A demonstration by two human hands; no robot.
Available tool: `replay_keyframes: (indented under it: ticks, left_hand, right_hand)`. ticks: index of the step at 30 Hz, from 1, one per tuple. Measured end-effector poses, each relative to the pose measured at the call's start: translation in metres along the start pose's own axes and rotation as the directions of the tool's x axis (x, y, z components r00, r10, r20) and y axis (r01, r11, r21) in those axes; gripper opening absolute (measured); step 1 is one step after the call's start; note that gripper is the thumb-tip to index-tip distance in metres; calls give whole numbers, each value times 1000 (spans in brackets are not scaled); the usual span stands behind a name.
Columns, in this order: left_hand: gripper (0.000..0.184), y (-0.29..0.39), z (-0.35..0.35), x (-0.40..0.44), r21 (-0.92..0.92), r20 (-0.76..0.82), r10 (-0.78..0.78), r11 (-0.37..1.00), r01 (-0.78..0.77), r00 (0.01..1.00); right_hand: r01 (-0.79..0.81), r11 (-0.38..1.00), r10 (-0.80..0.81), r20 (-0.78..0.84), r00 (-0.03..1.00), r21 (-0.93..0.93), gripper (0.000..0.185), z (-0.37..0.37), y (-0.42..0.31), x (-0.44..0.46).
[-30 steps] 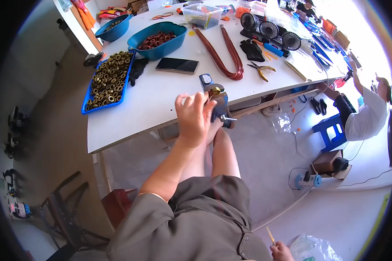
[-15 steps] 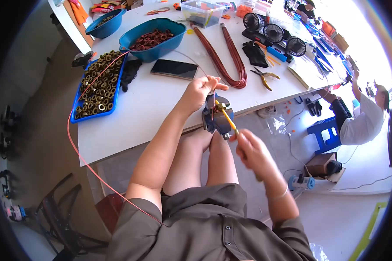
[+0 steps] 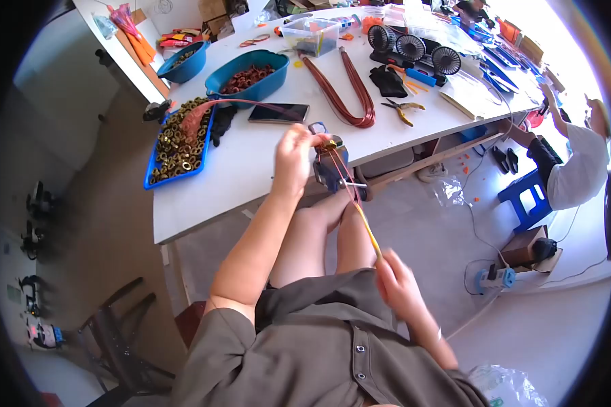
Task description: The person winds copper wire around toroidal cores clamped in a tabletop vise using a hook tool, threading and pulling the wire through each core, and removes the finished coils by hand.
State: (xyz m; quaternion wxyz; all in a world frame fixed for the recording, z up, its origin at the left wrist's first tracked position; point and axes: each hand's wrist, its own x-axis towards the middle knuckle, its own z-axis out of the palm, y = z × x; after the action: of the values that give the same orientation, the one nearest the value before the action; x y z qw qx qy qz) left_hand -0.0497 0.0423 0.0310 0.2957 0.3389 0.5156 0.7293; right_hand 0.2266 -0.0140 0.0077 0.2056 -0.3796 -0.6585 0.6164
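Left hand (image 3: 292, 159) mid-frame, fingertips at brass-coloured piece (image 3: 328, 144) atop vise (image 3: 329, 173); I cannot tell whether fingers pinch anything. Right hand (image 3: 399, 285), right of lower centre, clenched round yellow tool (image 3: 368, 230). I see reddish wire strands (image 3: 343, 166) running straight from brass-coloured piece toward tool. Blue tray (image 3: 176, 178), upper left, heaped with brass-coloured rings (image 3: 176, 142); teal basin (image 3: 258, 90) near it. Phone (image 3: 278, 112) above left hand; wire bundle (image 3: 362, 112) upper centre, pliers (image 3: 405, 110) right of it.
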Motion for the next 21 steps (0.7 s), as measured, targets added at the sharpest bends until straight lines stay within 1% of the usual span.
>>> replay_keyframes:
  ticks: [1, 2, 3, 4, 5, 6, 7, 8, 9, 10, 11, 12, 13, 14, 15, 16, 17, 18, 19, 20, 21]
  left_hand:
    - [25, -5, -6, -6, 37, -101, 97, 995, -94, 990]
    - [29, -1, -13, -20, 225, -144, 219, 957, -184, 965]
    - [29, 3, -10, -38, 456, -106, 395, 834, -309, 912]
    - [26, -6, -9, -50, 653, -8, 626, 594, -469, 780]
    - [25, -11, -4, -58, 688, 178, 768, 350, -635, 615]
    - [17, -17, -4, -70, 606, 429, 720, 218, -765, 545]
    - [11, -7, 3, -85, 474, 658, 599, 141, -869, 457]
    - [15, -18, 4, -89, 360, 708, 633, 59, -931, 313]
    - [22, -27, 5, -85, 231, 736, 661, -39, -972, 148]
    - [19, -16, 7, -74, 214, 666, 740, -69, -974, 94]
    - [19, -5, 3, -63, 221, 578, 801, 32, -975, 158]
    - [23, -6, -4, -51, 160, 399, 855, 291, -943, 331]
    - [24, 7, 8, -43, 314, 89, 917, 345, -885, 389]
    - [26, 14, 6, -14, 340, -115, 904, 424, -839, 411]
    - [27, 23, 8, 11, 73, -298, 750, 634, -770, 590]
    - [27, 35, 7, 34, 61, -372, 570, 802, -594, 732]
    - [27, 31, 5, 69, 399, -368, 678, 733, -551, 636]
    - [27, 26, 10, 89, 561, -263, 749, 632, -535, 608]
    - [27, 11, 10, 107, 654, -182, 668, 630, -419, 721]
    - [26, -5, 14, 117, 686, -88, 568, 630, -364, 818]
    - [26, -18, 22, 121, 723, -75, 492, 625, -293, 867]
  right_hand:
    - [-34, 999, 34, -27, 999, 1, 18, -7, 3, -26]
    - [-79, 997, 80, -47, 996, 12, 19, -12, 2, -53]
    - [-176, 982, 177, 2, 984, -64, 20, -20, -4, -79]
    - [-162, 982, 170, 79, 982, -96, 20, -34, 22, -112]
    - [-98, 989, 106, 70, 992, -107, 15, -49, 43, -144]
    - [-533, 837, 534, 35, 845, 125, 15, -58, 19, -174]
    - [-605, 766, 592, 131, 796, 216, 14, -72, 13, -206]
    - [-656, 690, 616, 227, 754, 305, 15, -89, 13, -228]
    - [-633, 745, 597, 214, 773, 211, 15, -101, 8, -236]
    - [-606, 788, 579, 199, 791, 112, 14, -108, 2, -241]
    - [-634, 771, 602, 250, 758, 66, 16, -115, -5, -238]
    - [-598, 802, 581, 232, 780, 3, 15, -119, -6, -230]
    - [-558, 828, 555, 219, 802, -57, 15, -118, -3, -216]
    - [-517, 855, 517, 125, 847, -33, 16, -108, 8, -197]
    - [-402, 911, 409, 97, 907, -88, 17, -93, 9, -168]
    - [-280, 948, 293, 74, 953, -149, 17, -77, 7, -136]
    - [-287, 958, 288, 66, 955, -22, 19, -59, 9, -106]
    - [-286, 940, 275, 81, 958, 186, 18, -37, 6, -76]
    - [-275, 923, 248, 131, 960, 269, 18, -20, -4, -47]
    - [-288, 906, 252, 152, 956, 311, 19, -6, -13, -17]
    - [-306, 884, 259, 174, 950, 354, 20, 4, -20, 11]
